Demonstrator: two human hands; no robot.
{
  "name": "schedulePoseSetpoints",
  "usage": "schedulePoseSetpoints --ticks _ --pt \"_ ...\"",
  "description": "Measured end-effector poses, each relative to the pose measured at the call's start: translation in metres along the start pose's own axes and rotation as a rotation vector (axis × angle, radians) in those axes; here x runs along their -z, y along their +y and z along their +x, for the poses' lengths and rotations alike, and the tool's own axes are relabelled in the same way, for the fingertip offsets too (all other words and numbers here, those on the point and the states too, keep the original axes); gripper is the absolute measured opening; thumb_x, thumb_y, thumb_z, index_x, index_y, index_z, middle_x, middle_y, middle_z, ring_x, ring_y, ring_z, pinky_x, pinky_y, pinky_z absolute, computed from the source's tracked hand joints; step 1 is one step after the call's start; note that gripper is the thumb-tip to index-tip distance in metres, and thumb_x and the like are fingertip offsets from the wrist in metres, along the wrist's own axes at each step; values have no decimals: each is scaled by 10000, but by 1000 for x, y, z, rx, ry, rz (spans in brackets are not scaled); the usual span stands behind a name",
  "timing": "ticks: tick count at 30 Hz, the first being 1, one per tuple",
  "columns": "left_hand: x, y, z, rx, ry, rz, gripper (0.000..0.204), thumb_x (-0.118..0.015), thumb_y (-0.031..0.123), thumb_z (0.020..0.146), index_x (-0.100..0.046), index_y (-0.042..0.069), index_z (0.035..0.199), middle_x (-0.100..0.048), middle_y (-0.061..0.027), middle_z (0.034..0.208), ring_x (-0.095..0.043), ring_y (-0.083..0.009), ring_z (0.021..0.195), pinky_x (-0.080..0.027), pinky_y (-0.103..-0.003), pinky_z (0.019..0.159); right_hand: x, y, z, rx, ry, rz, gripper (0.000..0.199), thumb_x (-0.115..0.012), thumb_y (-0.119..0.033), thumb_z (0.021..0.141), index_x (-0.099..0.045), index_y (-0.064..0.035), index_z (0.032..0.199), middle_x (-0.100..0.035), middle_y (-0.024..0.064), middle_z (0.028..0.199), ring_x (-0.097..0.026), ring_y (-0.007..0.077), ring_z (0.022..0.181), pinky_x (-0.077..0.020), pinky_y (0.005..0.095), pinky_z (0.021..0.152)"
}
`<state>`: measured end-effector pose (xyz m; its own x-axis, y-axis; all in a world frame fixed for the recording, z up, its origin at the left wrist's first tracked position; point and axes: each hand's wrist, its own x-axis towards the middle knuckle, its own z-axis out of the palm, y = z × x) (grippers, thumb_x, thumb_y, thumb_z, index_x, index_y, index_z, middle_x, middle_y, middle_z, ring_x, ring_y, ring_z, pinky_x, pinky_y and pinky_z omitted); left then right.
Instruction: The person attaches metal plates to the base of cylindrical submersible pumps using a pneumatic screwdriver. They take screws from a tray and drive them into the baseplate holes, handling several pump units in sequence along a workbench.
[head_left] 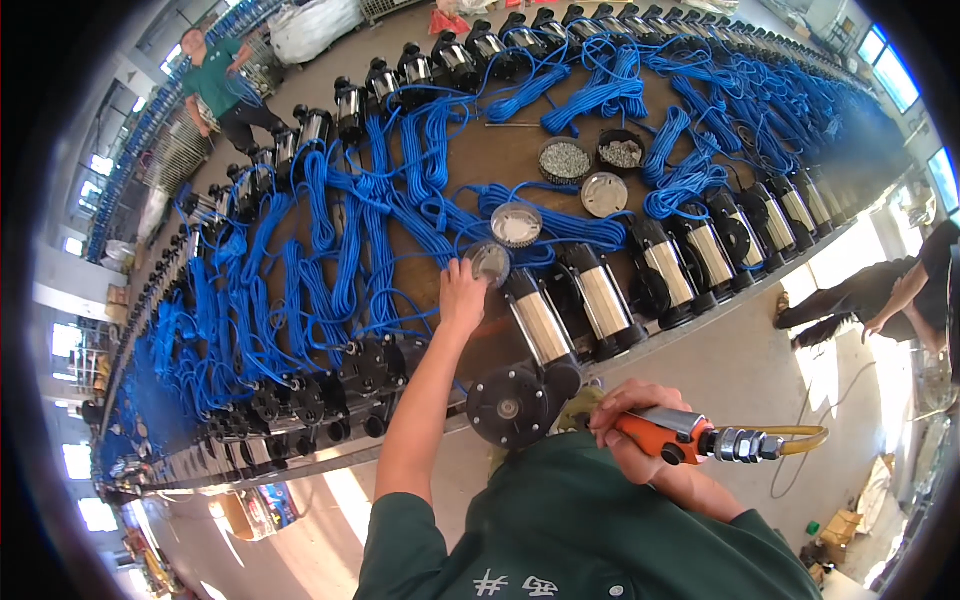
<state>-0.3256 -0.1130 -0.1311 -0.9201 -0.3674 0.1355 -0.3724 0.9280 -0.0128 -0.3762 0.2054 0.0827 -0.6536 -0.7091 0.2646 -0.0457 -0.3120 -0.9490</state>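
Observation:
My left hand reaches over the worktable, its fingers bent at the rim of a round silver metal cover. A similar round metal cover sits just beyond it. In my right hand, close to my body, is an orange air screwdriver with a metal hose fitting and a yellowish hose. Between my arms a submersible pump lies at the table edge, its silver body pointing away and its round black bolted end toward me. Its lower side is hidden.
More pumps line the near edge; others line the far edge. Blue cable bundles cover much of the table. Beyond the covers stand a tub of small metal parts and a black tub. People are at far left and right.

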Motion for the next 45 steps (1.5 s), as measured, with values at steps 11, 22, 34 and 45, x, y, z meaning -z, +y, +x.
schedulePoseSetpoints --ticks 11,22,34,45 --pt "220 88 -111 551 328 -1323 404 -616 53 880 -507 -32 1260 -600 -43 942 -541 -83 761 -454 -213 637 47 49 26 -17 197 419 304 -433 111 684 -451 1 967 -533 157 805 -509 177 587 -465 296 569" --pt "195 127 -167 610 58 -404 579 -733 375 773 -543 -3 1168 -562 -162 1012 -544 -303 913 -454 -396 748 23 63 46 -258 93 474 326 -492 -20 689 -506 28 1012 -561 145 842 -502 162 560 -474 328 606" --pt "183 127 -153 172 187 -663 924 -827 251 592 -352 -20 1337 -443 -210 1299 -422 -406 1170 -353 -484 979 11 60 30 -312 199 438 314 -495 -35 692 -508 24 1000 -555 140 840 -507 162 577 -476 329 603" --pt "182 97 -148 25 -16 -829 947 -795 178 584 -320 13 1387 -416 -177 1355 -406 -375 1244 -354 -436 1044 4 59 17 -307 299 408 318 -499 -56 691 -515 12 1001 -536 125 860 -496 137 579 -467 316 606"
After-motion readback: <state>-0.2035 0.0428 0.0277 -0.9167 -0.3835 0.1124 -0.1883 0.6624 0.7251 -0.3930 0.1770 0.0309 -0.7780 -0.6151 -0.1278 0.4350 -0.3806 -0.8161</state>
